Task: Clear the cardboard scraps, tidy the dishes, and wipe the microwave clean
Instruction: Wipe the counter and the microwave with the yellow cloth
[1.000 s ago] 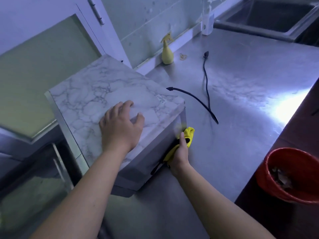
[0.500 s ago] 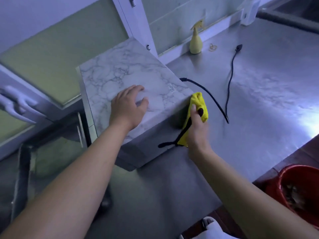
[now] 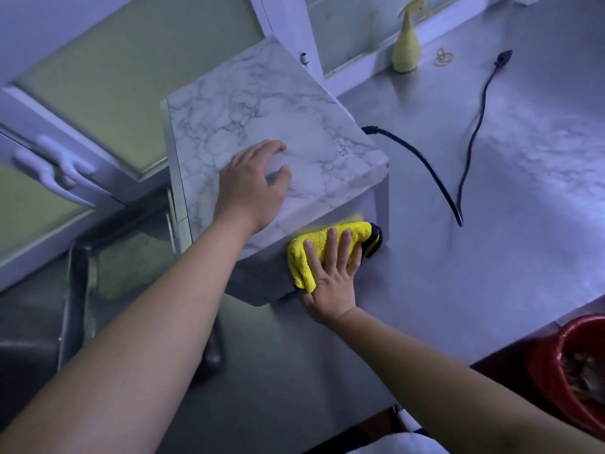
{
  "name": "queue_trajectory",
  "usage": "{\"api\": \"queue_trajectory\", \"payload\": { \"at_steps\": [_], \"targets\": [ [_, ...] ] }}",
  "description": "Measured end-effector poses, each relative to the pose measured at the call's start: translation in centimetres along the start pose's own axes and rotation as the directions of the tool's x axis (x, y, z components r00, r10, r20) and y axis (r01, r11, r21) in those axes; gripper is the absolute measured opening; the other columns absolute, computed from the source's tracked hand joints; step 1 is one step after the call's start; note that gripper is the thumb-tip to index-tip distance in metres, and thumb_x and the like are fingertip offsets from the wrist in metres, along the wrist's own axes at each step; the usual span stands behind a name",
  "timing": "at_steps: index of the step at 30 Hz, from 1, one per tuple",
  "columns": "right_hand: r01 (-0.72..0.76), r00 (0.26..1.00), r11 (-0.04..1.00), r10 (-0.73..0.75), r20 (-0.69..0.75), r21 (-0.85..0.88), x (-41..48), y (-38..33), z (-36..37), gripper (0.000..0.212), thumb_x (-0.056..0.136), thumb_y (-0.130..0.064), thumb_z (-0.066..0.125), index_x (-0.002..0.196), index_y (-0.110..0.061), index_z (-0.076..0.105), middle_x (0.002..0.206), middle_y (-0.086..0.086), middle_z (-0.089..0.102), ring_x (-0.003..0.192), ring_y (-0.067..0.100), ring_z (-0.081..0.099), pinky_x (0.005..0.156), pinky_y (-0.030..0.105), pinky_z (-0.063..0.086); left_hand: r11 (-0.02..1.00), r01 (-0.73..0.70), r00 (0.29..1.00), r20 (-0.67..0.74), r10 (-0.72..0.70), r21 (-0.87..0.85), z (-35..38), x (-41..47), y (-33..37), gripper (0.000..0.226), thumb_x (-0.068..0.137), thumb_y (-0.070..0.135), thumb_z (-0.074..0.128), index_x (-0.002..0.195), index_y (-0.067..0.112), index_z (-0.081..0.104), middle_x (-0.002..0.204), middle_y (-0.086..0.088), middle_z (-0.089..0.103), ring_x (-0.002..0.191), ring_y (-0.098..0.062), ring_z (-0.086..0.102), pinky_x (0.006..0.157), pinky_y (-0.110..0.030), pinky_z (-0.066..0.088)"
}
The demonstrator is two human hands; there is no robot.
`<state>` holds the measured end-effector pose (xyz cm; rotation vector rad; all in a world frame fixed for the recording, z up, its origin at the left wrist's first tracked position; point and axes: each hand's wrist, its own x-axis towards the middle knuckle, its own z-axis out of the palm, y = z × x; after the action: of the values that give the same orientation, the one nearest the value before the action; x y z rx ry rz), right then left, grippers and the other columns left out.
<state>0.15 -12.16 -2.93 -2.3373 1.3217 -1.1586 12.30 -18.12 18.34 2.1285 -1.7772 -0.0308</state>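
A: Where is the microwave [image 3: 262, 132]?
B: On the steel counter [image 3: 491, 273]. The left hand [image 3: 252, 188] lies flat on its marble top.
A: And the right hand [image 3: 330, 276]?
B: Fingers straight, it presses the yellow cloth [image 3: 311, 250] on the side wall. That wall runs away toward the back.
A: Anything in the way?
B: The black cord [image 3: 425, 162] lies just past the corner.

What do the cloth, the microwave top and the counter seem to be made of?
Cloth: fluffy yellow pile with black trim, likely microfibre. Microwave top: white with grey veins, smooth and matt; marble-look, probably a printed finish rather than stone. Counter: dull grey sheen with glare patches, likely brushed stainless steel.
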Motion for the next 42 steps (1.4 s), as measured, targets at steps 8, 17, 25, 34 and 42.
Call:
{"api": "queue_trajectory", "payload": {
  "at_steps": [8,17,25,34,42],
  "targets": [
    [-0.627,0.756,0.477,0.562,0.334,0.616,-2.3,-4.8,1.3,0.09,0.092,-0.038,0.052,0.152,-0.04,-0.015,0.163,-0.005,-0.018,0.153,0.018,-0.014,0.125,0.043,-0.004,1.0,-0.006,1.0,-0.027,0.006,0.0,0.0,-0.1,0.1,0.037,0.097,0.029,0.053,0.133,0.022,0.058,0.141,0.005,0.056,0.133,-0.019,0.045,0.114,-0.033,0.03],
    [-0.682,0.13,-0.639,0.371,0.919,0.355,-0.9,-6.7,-1.4,0.059,0.097,-0.059,0.047,0.134,-0.014,0.051,0.13,0.024,0.061,0.103,0.037,0.063,0.082,0.038,0.049,1.0,-0.016,1.0,-0.012,0.017,0.016,-0.3,-0.1,0.1,0.04,0.098,0.037,0.047,0.135,0.024,0.055,0.142,0.007,0.055,0.133,-0.021,0.044,0.112,-0.033,0.031],
    [-0.654,0.099,-0.485,0.705,0.702,0.58,-2.9,-7.1,-7.1,0.032,0.091,-0.042,0.064,0.11,-0.017,0.065,0.097,0.015,0.073,0.08,0.032,0.07,0.073,0.04,0.055,0.997,-0.054,0.999,0.006,0.054,0.059,0.0,0.2,-0.3,0.044,0.097,0.039,0.042,0.136,0.022,0.053,0.142,-0.002,0.054,0.132,-0.028,0.043,0.109,-0.041,0.031],
    [-0.265,0.751,0.643,0.605,-0.265,0.719,6.0,-13.2,-5.9,0.057,0.095,-0.017,0.058,0.149,-0.009,0.042,0.153,-0.015,0.04,0.148,0.007,0.028,0.122,0.037,0.026,0.999,-0.043,0.997,0.067,0.041,0.022,0.4,0.9,-0.4,0.04,0.101,0.026,0.037,0.138,0.023,0.05,0.146,-0.005,0.047,0.135,-0.029,0.038,0.109,-0.042,0.027],
    [-0.381,0.522,0.467,0.821,-0.232,0.798,-0.8,-14.7,5.4,0.058,0.095,-0.034,0.056,0.15,-0.035,0.042,0.155,0.008,0.044,0.148,0.023,0.034,0.121,0.049,0.028,0.997,-0.044,0.998,0.048,0.041,0.059,1.5,1.0,-0.9,0.039,0.1,0.027,0.034,0.138,0.025,0.047,0.146,-0.006,0.045,0.136,-0.031,0.037,0.111,-0.045,0.025]
  ]
}}
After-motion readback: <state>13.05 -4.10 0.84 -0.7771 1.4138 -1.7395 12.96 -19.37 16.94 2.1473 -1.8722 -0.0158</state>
